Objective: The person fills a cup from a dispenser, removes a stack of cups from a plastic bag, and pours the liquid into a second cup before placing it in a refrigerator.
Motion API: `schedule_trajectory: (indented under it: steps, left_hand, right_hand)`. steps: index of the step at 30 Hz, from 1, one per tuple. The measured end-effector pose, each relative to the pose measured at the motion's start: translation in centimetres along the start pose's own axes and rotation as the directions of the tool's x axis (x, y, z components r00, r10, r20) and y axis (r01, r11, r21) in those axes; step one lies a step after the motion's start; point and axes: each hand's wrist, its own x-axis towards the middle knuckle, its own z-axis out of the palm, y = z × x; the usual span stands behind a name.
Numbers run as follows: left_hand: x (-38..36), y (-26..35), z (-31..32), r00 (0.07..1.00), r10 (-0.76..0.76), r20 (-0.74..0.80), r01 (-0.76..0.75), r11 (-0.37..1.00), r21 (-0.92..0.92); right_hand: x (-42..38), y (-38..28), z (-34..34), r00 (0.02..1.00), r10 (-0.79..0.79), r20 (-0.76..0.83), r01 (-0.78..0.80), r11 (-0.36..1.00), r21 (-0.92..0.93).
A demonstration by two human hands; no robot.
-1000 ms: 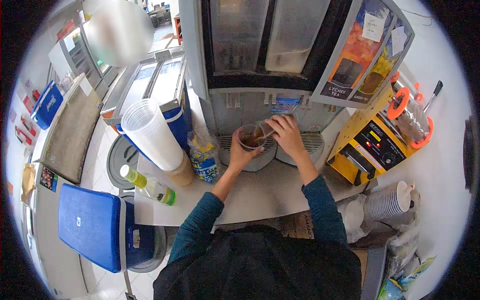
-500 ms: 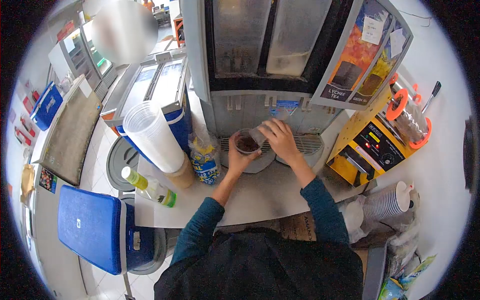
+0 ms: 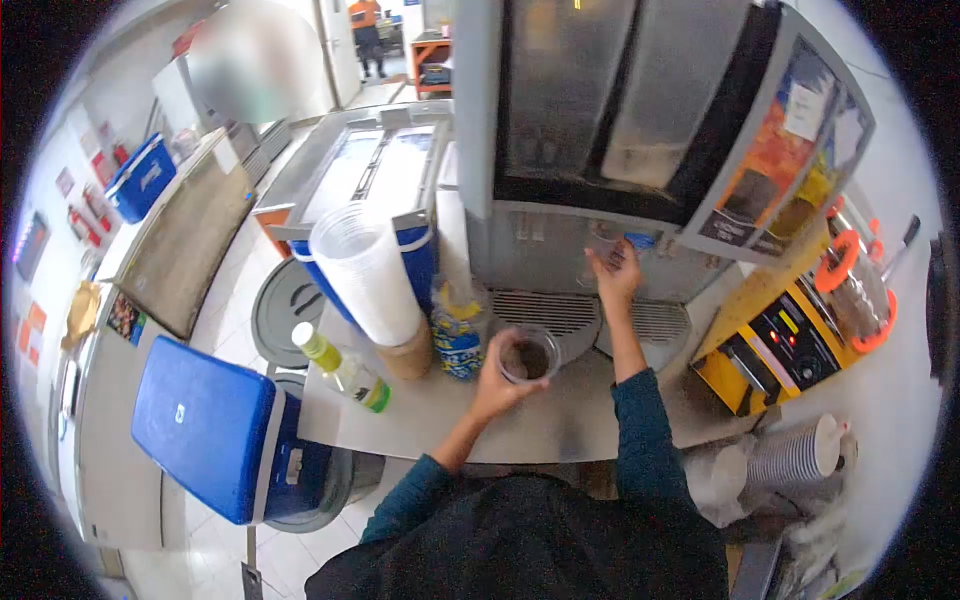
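My left hand (image 3: 500, 385) is wrapped round a clear plastic cup (image 3: 529, 355) with dark contents, held over the counter. My right hand (image 3: 616, 275) is raised at the front of the drink dispenser (image 3: 640, 225), its fingers bent round a small clear item, blurred, that looks like a cup. The drip trays (image 3: 548, 312) are just behind the held cup. A tall stack of clear cups (image 3: 365, 270) leans left of my left hand, beside a blue and yellow packet (image 3: 458, 335). A bottle with a green label (image 3: 342, 368) stands near the counter's left edge.
A yellow sealing machine (image 3: 775, 340) stands at the right, with stacked white cups (image 3: 795, 450) below it. On the left are a blue cooler box (image 3: 215, 430), a grey bin (image 3: 290, 310) and a chest freezer (image 3: 375, 165). A person (image 3: 366, 30) stands in the far background.
The view has turned left. My left hand has brought the dark-filled cup closer to me, away from the trays. My right hand has moved away from that cup, up to the dispenser front.
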Motion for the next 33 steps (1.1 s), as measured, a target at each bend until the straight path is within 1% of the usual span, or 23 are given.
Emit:
schedule_trajectory:
  steps: [1, 3, 4, 7, 10, 13, 14, 16, 17, 22, 25, 26, 28, 29, 32, 33]
  left_hand:
    - [-1.0, -0.6, -0.2, 0.999, 0.013, 0.031, -0.014, 1.000, 0.009]
    - [-3.1, -1.7, -0.4, 0.998, -0.049, 0.047, 0.049, 0.999, -0.004]
    - [-4.0, -2.2, -0.5, 0.995, -0.081, 0.060, 0.082, 0.997, -0.012]
    - [-5.3, -1.3, -0.9, 0.984, -0.165, 0.060, 0.160, 0.984, 0.084]
    - [-6.4, -3.3, -0.8, 0.989, -0.145, 0.010, 0.143, 0.985, 0.094]
    - [-6.5, -2.9, -0.9, 0.990, -0.136, -0.020, 0.137, 0.988, 0.073]
    - [-6.6, -2.7, -1.0, 0.991, -0.133, -0.027, 0.135, 0.989, 0.059]
    - [-6.8, -3.0, -1.2, 0.987, -0.147, -0.063, 0.154, 0.980, 0.127]
    - [-6.8, -2.9, -1.3, 0.985, -0.154, -0.078, 0.165, 0.973, 0.161]
    - [-6.9, -2.4, -1.3, 0.983, -0.140, -0.119, 0.150, 0.985, 0.082]
    - [-7.1, -3.0, -1.4, 0.986, -0.135, -0.095, 0.141, 0.988, 0.069]
    - [-7.1, -3.4, -1.4, 0.988, -0.130, -0.080, 0.136, 0.988, 0.072]
    - [-7.6, -4.3, -1.2, 0.986, -0.126, -0.110, 0.136, 0.987, 0.088]
    - [-7.7, -4.5, -1.1, 0.984, -0.124, -0.125, 0.136, 0.986, 0.096]
    - [-7.9, -5.3, -0.8, 0.989, -0.046, -0.141, 0.068, 0.986, 0.150]
    - [-8.1, -5.7, -0.8, 0.988, -0.083, -0.134, 0.107, 0.977, 0.183]
  right_hand:
    - [-0.1, 0.2, 0.1, 1.000, 0.015, 0.025, -0.014, 1.000, -0.005]
    - [0.0, -0.3, -0.3, 0.996, 0.046, 0.070, -0.045, 0.999, -0.026]
    - [0.0, 0.6, 0.0, 0.995, 0.066, 0.078, -0.071, 0.995, 0.069]
    - [0.3, -2.2, -0.4, 0.988, 0.112, 0.109, -0.128, 0.980, 0.153]
    - [0.4, -0.4, 0.1, 0.999, -0.033, 0.039, 0.033, 0.999, -0.007]
    - [0.4, -3.3, -0.5, 0.986, 0.150, 0.079, -0.147, 0.988, -0.035]
    - [0.3, -2.5, -0.3, 0.988, 0.137, 0.075, -0.136, 0.991, -0.012]
    - [0.3, -0.5, 0.1, 0.992, 0.110, 0.062, -0.112, 0.993, 0.036]
    - [0.3, -0.6, 0.2, 0.993, 0.100, 0.059, -0.103, 0.993, 0.051]
    - [0.2, -0.6, 0.3, 0.995, 0.084, 0.056, -0.090, 0.987, 0.130]
    - [0.0, -1.7, 0.2, 0.999, 0.049, 0.020, -0.050, 0.996, 0.068]
    - [0.1, -2.0, 0.1, 0.998, 0.054, 0.033, -0.056, 0.994, 0.090]
    - [0.2, -2.6, 0.0, 0.996, 0.062, 0.057, -0.069, 0.988, 0.135]
    - [0.2, -2.6, 0.1, 0.997, 0.065, 0.052, -0.071, 0.990, 0.124]
    - [0.2, -2.2, 0.1, 0.995, 0.084, 0.045, -0.087, 0.993, 0.075]
    - [0.2, -1.7, 0.2, 0.994, 0.096, 0.047, -0.098, 0.994, 0.050]
